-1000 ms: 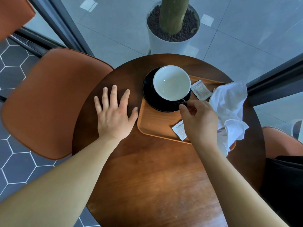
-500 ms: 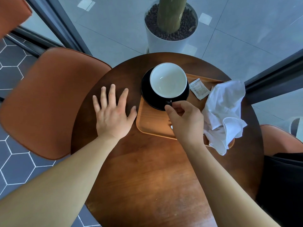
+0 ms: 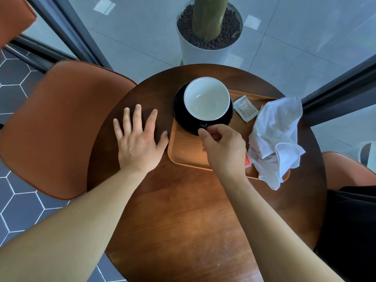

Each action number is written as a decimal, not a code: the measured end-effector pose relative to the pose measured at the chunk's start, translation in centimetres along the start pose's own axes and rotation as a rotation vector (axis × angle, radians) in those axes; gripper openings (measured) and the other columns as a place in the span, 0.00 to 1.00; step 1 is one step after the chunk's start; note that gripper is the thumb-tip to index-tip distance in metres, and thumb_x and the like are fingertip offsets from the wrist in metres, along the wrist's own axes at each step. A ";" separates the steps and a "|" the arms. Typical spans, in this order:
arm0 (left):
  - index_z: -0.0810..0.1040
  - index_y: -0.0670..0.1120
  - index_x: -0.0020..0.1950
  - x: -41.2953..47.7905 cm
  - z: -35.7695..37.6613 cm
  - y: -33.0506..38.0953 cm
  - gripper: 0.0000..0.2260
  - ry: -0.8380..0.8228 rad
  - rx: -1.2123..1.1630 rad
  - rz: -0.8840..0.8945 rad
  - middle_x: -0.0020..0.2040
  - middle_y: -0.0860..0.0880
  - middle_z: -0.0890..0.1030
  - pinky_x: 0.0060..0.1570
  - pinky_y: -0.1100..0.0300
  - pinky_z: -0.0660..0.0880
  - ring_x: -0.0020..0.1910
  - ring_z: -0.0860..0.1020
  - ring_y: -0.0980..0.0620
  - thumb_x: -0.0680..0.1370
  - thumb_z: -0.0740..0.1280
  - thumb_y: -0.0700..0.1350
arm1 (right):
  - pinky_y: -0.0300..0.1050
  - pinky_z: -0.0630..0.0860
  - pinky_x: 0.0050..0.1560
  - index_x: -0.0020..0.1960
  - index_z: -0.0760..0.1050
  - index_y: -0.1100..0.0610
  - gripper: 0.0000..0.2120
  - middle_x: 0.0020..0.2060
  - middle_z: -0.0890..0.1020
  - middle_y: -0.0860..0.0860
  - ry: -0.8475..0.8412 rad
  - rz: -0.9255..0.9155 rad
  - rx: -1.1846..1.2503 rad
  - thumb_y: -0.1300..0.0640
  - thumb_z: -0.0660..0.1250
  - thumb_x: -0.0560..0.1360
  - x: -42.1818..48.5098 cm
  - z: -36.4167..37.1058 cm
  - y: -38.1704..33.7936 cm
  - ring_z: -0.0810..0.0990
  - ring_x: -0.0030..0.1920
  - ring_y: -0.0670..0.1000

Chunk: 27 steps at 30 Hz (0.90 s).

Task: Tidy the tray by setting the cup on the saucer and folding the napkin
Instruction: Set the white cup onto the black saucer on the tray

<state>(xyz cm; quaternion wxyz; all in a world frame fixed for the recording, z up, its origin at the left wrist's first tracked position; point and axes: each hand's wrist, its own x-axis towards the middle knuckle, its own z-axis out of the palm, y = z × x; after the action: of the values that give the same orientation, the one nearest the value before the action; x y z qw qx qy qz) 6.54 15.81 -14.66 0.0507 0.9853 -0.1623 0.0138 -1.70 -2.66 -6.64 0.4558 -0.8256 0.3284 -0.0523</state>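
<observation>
The big round table (image 3: 179, 220) is brown wood, and a wooden tray (image 3: 187, 151) sits on it. The white napkin (image 3: 274, 127) lies in a crumpled heap on the right side of the tray. One end hangs over the near edge. It is not folded yet.

The left hand (image 3: 138, 143) lies flat on the table with its fingers spread. Its thumb is just beside the tray, and it holds nothing. The right hand (image 3: 223, 147) has curled fingers that pinch the cup's little dark handle.

The black saucer (image 3: 181, 119) is in the far left corner of the tray. The white cup (image 3: 207, 98) is on top of it and is empty. I cannot tell if it rests all the way down. A small paper packet (image 3: 246, 108) lies between the saucer and the napkin.

The handle is tiny, so the cup could twist or tip in that pinch. If it lands off the middle, it could rock or slide. No hand holds the tray, so a push could make it skid. Later, pulling the napkin could drag the packet or bump the cup.
</observation>
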 end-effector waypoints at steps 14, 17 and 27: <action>0.64 0.52 0.78 0.0 0.0 0.0 0.29 0.014 0.001 0.005 0.80 0.39 0.62 0.75 0.32 0.54 0.79 0.58 0.34 0.80 0.52 0.64 | 0.32 0.72 0.39 0.50 0.83 0.56 0.10 0.38 0.85 0.48 -0.010 0.002 -0.024 0.49 0.70 0.78 0.1 0.0 -0.3 0.84 0.40 0.46; 0.64 0.52 0.78 0.0 0.1 0.0 0.29 0.015 -0.002 0.004 0.80 0.39 0.62 0.75 0.31 0.55 0.79 0.58 0.34 0.80 0.52 0.64 | 0.29 0.70 0.37 0.51 0.83 0.56 0.10 0.38 0.85 0.47 -0.011 0.005 -0.031 0.49 0.70 0.78 0.1 0.0 -0.3 0.84 0.40 0.45; 0.63 0.53 0.78 0.0 0.0 -0.1 0.29 -0.013 0.008 0.005 0.80 0.40 0.62 0.75 0.32 0.55 0.79 0.58 0.35 0.80 0.51 0.65 | 0.28 0.70 0.37 0.51 0.81 0.55 0.07 0.38 0.83 0.47 -0.015 -0.026 -0.016 0.51 0.70 0.78 -0.7 -0.2 0.3 0.83 0.39 0.46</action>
<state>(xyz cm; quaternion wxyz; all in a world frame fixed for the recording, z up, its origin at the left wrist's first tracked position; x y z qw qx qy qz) 6.59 15.86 -14.67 0.0458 0.9852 -0.1648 0.0081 -2.47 -2.52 -6.56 0.4510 -0.8338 0.3145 -0.0497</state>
